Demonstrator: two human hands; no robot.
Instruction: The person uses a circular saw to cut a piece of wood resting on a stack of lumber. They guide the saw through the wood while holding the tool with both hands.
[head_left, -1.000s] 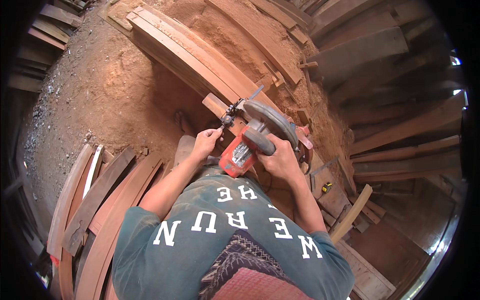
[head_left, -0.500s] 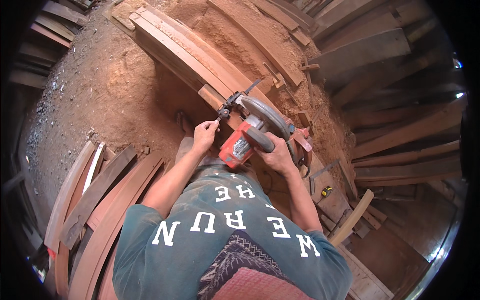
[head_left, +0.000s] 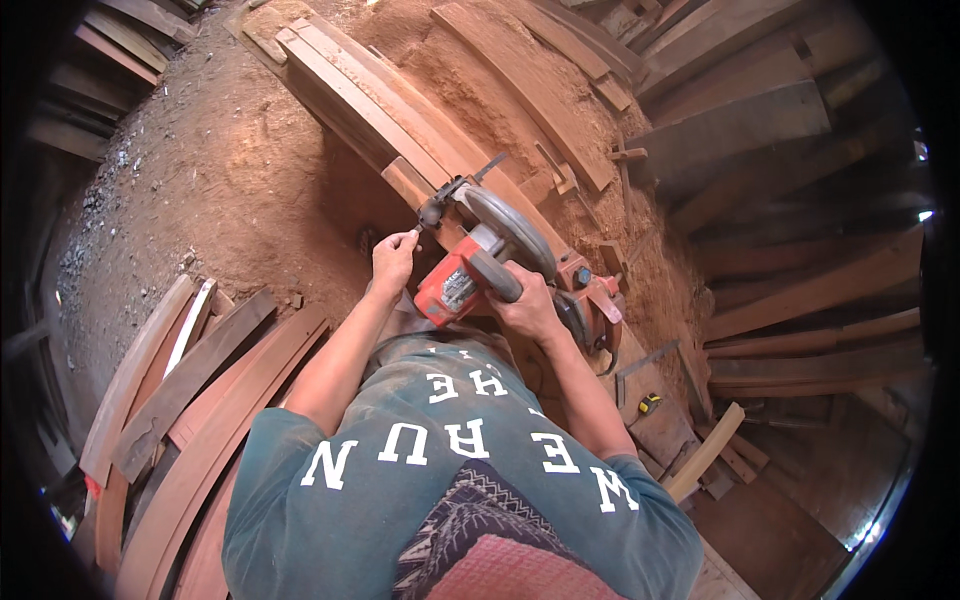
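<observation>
A red circular saw (head_left: 452, 283) with a grey blade guard rests on a long wooden beam (head_left: 400, 118) that runs from upper left to lower right. My right hand (head_left: 528, 305) is wrapped round the saw's dark rear handle. At the front of the saw, my left hand (head_left: 394, 258) is closed in a pinch on a small dark rod or knob at its base fitting. The guard hides the blade. Just behind the saw, a second red power tool (head_left: 602, 298) with a blue-grey knob sits on the wood, partly hidden.
Curved planks (head_left: 215, 440) lie in a pile at lower left. More boards (head_left: 820, 300) are stacked along the right. A yellow and black tape measure (head_left: 650, 404) and a dark metal square (head_left: 645, 364) lie on wood behind the saw. Sawdust (head_left: 270, 150) covers the ground.
The saw has slid a little up and left along the beam, away from the second red tool. Both hands have moved with it and keep their grips.
</observation>
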